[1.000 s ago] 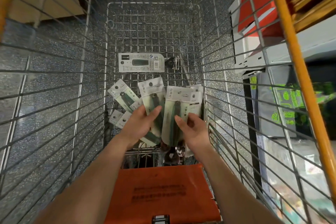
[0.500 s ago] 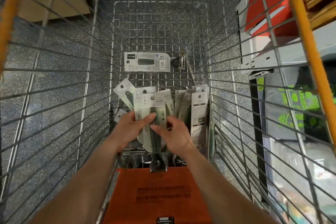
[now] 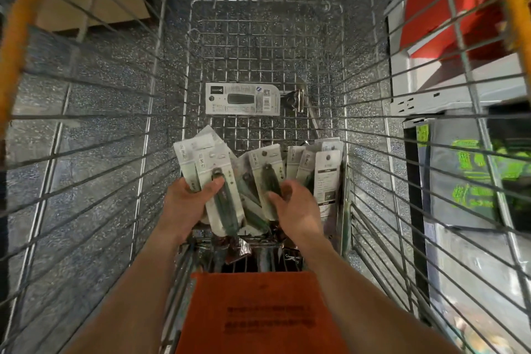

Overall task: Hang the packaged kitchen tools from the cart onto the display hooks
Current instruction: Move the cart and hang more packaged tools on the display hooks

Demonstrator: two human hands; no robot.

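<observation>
Both my arms reach down into a wire shopping cart [image 3: 161, 112]. My left hand [image 3: 184, 204] grips a stack of white packaged kitchen tools [image 3: 221, 190] with dark green handles, thumb across the front pack. My right hand [image 3: 296, 210] holds another such pack [image 3: 267, 178] by its lower part, fingers curled round it. More packs lean against the cart's right wall [image 3: 327, 172]. One single pack [image 3: 242, 98] lies flat farther out on the cart floor. No display hooks are in view.
An orange child-seat flap [image 3: 258, 313] sits just below my wrists. A small metal clip-like piece [image 3: 297, 99] lies beside the flat pack. Orange cart rails run up both sides. Shelving with red and green goods [image 3: 474, 169] stands right of the cart; cardboard lies at far left.
The hands came together over one pack, then parted. The left hand now holds the stack alone, and the right hand has shifted right onto another pack.
</observation>
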